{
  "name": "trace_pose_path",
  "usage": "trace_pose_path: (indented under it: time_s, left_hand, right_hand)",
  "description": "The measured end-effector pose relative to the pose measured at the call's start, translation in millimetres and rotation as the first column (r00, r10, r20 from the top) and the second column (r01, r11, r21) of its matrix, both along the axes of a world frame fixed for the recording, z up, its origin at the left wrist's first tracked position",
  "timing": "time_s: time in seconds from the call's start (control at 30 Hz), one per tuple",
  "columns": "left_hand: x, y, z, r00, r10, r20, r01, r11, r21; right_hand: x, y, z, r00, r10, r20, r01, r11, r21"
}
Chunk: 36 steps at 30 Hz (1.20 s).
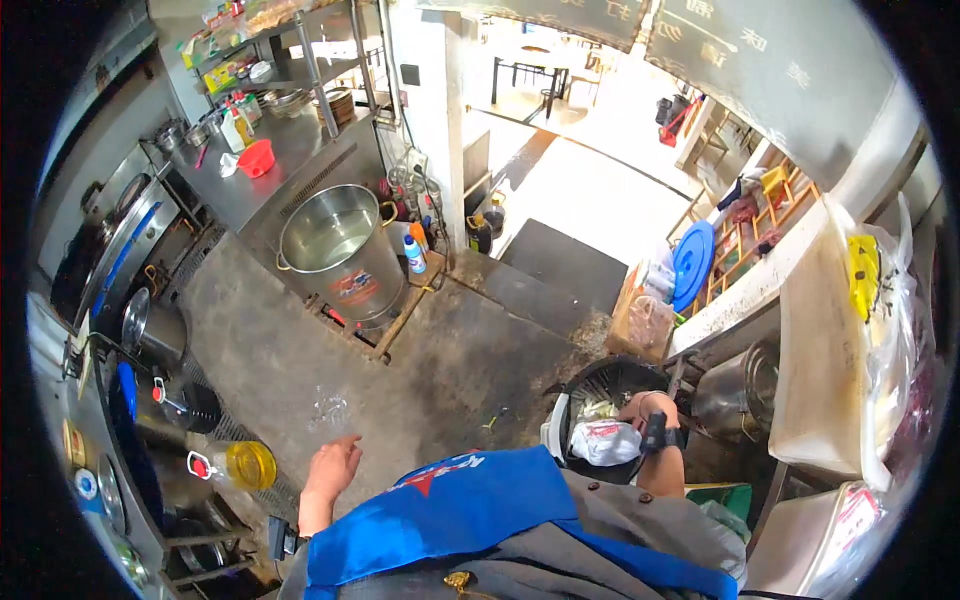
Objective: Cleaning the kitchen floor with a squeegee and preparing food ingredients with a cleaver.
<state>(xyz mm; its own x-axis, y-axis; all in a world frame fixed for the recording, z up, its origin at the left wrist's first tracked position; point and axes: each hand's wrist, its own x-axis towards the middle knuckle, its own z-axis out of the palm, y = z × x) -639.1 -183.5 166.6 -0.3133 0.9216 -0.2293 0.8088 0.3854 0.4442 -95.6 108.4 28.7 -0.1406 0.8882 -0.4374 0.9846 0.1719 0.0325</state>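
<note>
My left hand (334, 466) hangs over the concrete floor (285, 360) with nothing in it, its fingers loosely extended. Close by on its left is a clear bottle of yellow oil (251, 464) with a red cap. My right hand (651, 409), with a dark band at the wrist, reaches down into a black-lined bin (600, 376). Beside its fingers is a white plastic bag (606, 442) with red print, and pale scraps (598, 409) lie behind the bag. The fingertips are partly hidden, so a grip cannot be made out.
A large steel stockpot (341, 262) of clear liquid stands on a low wooden frame (401, 322), next to a blue bottle (414, 255). At right are a cardboard box (637, 330), a blue lid (692, 264) and a lidded pot (735, 390). Stoves (124, 255) line the left.
</note>
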Motion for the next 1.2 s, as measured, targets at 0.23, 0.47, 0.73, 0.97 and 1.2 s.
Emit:
trace_pose_path:
  time_s: [0.23, 0.47, 0.73, 0.97, 1.2]
  left_hand:
    - [-7.7, -37.9, -17.8, 0.992, 0.113, -0.048, -0.116, 0.992, -0.043]
    - [-11.3, -84.0, -30.9, 0.977, 0.211, 0.009, -0.211, 0.977, 0.022]
    - [-15.4, -195.1, -28.8, 0.916, 0.401, 0.017, -0.401, 0.916, 0.027]
    - [-13.1, -328.1, -42.9, 0.834, 0.55, 0.042, -0.55, 0.835, -0.008]
    - [20.2, -442.5, -41.4, 0.633, 0.774, -0.003, -0.774, 0.633, 0.025]
  right_hand:
    - [-35.7, 26.0, 95.8, 0.928, -0.26, -0.265, 0.363, 0.788, 0.497]
    - [-118.9, 20.1, 73.7, 0.924, 0.072, -0.375, -0.013, 0.987, 0.158]
    - [-254.9, -45.1, 39.1, 0.746, 0.526, -0.409, -0.603, 0.794, -0.079]
    - [-392.7, -154.9, 102.3, 0.787, 0.48, -0.388, -0.439, 0.877, 0.194]
    - [-491.5, -251.1, 114.4, 0.53, 0.756, -0.384, -0.602, 0.654, 0.458]
